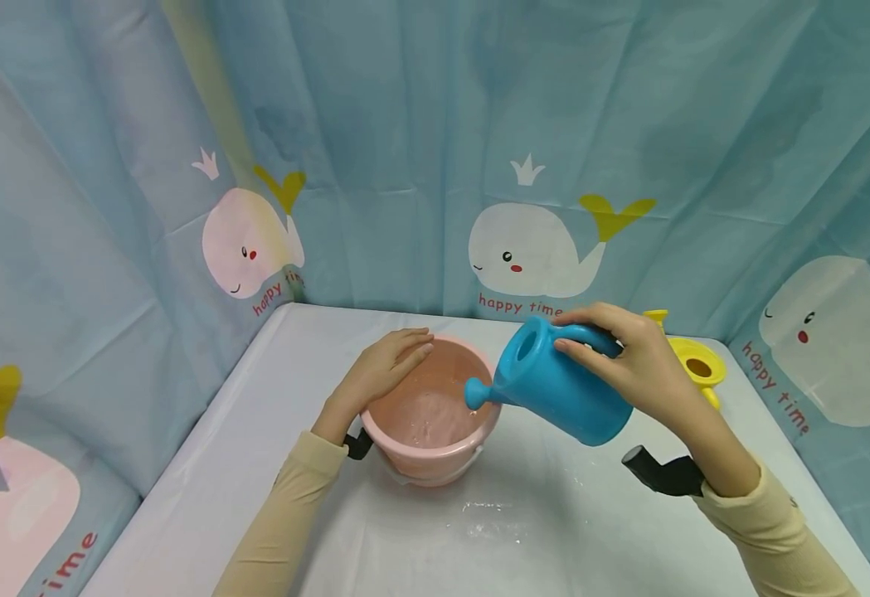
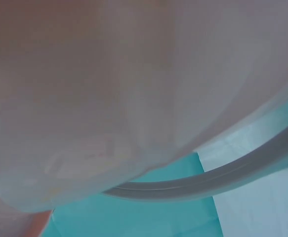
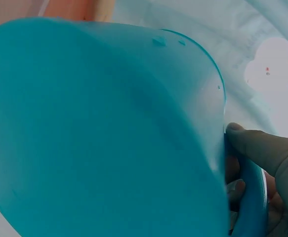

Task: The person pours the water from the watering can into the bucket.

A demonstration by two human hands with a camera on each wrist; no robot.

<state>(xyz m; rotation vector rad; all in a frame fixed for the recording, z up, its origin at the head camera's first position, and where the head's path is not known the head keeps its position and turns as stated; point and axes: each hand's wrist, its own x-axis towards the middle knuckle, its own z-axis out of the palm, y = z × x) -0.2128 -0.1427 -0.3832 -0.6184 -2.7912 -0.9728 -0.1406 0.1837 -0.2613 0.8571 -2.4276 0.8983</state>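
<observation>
My left hand holds the left rim of a pink bucket, which stands upright on the white surface. Its thumb lies on the inner side of the rim. Shallow clear water shows at the bottom. In the left wrist view the bucket wall fills most of the picture, with a pale curved handle below. My right hand grips the handle of a blue watering can, tilted left so its spout's round head is over the bucket's right side. In the right wrist view the can hides the spout.
A yellow toy with a round opening sits at the right back, partly behind my right hand. Wet spots glisten on the white surface in front of the bucket. A blue whale-print curtain surrounds the back and sides.
</observation>
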